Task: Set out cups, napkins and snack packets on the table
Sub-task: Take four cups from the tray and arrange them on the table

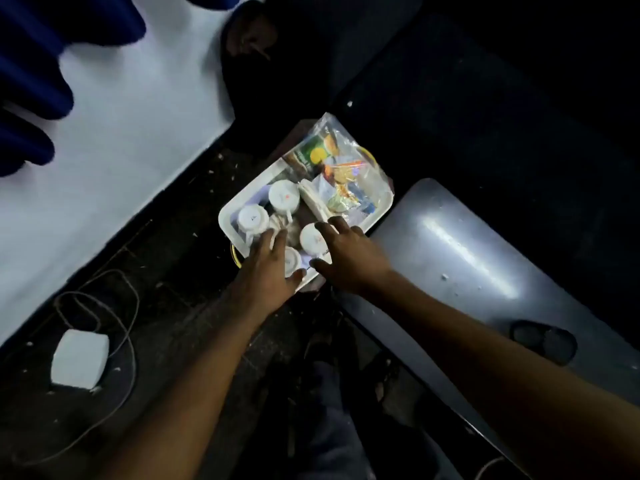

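A white tray (231, 233) sits low in the dim middle of the view. It carries several upturned white cups (283, 196), a stack of white napkins (314, 202) and a clear plastic bag of snack packets (341, 168). My left hand (266, 271) lies over the tray's near edge with its fingers spread across one cup, the thumb beside it. My right hand (349, 258) reaches over another upturned cup (313, 239), fingers apart. I cannot tell whether either hand grips a cup or the tray.
A grey table top (460, 258) lies right of the tray, with a dark pair of glasses (543, 341) on it. A white adapter (80, 358) and its cable lie on the dark floor at left. A white wall and blue curtain are at upper left.
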